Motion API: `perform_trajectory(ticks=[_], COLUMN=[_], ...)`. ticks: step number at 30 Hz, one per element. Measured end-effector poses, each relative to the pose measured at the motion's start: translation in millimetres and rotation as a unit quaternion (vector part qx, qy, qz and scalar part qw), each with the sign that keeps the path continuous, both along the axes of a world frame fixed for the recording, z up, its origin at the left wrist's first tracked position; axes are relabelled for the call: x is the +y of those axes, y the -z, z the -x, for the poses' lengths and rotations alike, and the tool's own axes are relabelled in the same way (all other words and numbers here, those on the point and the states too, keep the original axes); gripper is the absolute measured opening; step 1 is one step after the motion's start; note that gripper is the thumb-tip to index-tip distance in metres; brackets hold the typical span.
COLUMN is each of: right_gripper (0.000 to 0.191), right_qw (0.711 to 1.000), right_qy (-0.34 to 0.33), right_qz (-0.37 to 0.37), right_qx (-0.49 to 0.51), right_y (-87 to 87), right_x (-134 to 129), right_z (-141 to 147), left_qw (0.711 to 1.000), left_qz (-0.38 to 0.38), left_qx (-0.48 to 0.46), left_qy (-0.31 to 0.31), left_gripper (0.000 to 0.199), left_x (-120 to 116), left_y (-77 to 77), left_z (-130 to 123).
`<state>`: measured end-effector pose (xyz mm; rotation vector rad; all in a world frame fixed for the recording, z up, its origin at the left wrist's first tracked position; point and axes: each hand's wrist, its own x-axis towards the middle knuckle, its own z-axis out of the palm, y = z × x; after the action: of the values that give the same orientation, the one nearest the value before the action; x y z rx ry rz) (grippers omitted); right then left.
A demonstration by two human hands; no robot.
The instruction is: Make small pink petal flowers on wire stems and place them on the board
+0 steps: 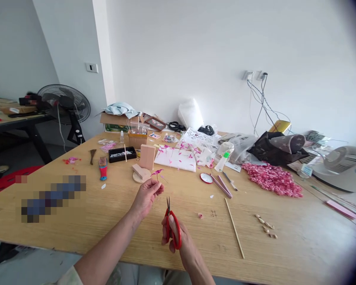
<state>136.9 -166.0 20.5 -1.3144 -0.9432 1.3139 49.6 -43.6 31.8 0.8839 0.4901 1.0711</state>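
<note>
Between the thumb and fingers of my left hand is the thin stem of a small magenta artificial flower. My right hand grips red-handled scissors, fingers through the loops. Their blades point away from me, a little below and right of my left hand, apart from the flower. Beyond my hands, several similar pink flowers stick out around a white foam block. A wooden stand and a round wooden base with a small block are just past my left hand.
Tweezers, a wooden stick and a pile of pink pieces lie on the right. Leftward are a black tray and a red-and-blue brush. A small white fan stands at the far right.
</note>
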Motion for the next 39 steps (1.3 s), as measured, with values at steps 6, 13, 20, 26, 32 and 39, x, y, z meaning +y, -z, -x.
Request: perform_trajectory(ticks=[6,13,20,26,32,39], right_gripper=[0.050,0.047,0.043,0.036,0.019,0.022], right_qw=[1.000,1.000,0.994,0.997,0.829,0.708], right_qy=[0.002,0.013,0.075,0.060,0.130,0.103], right_qz=[0.027,0.015,-0.038,-0.018,0.117,0.242], right_qx=[0.014,0.015,0.075,-0.045,-0.531,-0.655], right_y=[-5.8,-5.2,11.2,-1.5,-12.0,-9.6], right_x=[15.5,30.2,37.3,23.6,19.5,44.9], right_z=[0.2,-1.9,4.7,-15.4,-120.8,-165.7], left_qw=[1.000,1.000,0.999,0.999,0.998,0.997], left_qz=[-0.003,0.009,0.040,0.033,0.053,0.041], left_qx=[-0.005,0.009,0.003,-0.008,0.019,0.054], left_qy=[0.011,0.027,-0.006,-0.033,-0.029,-0.028], left_gripper=[0.014,0.015,0.017,0.015,0.017,0.019], left_x=[-3.3,-7.0,-6.8,0.1,-0.8,-9.1], left_y=[1.5,0.1,4.9,7.6,8.9,4.9], left_z=[1.4,1.1,-3.1,5.7,17.1,19.0])
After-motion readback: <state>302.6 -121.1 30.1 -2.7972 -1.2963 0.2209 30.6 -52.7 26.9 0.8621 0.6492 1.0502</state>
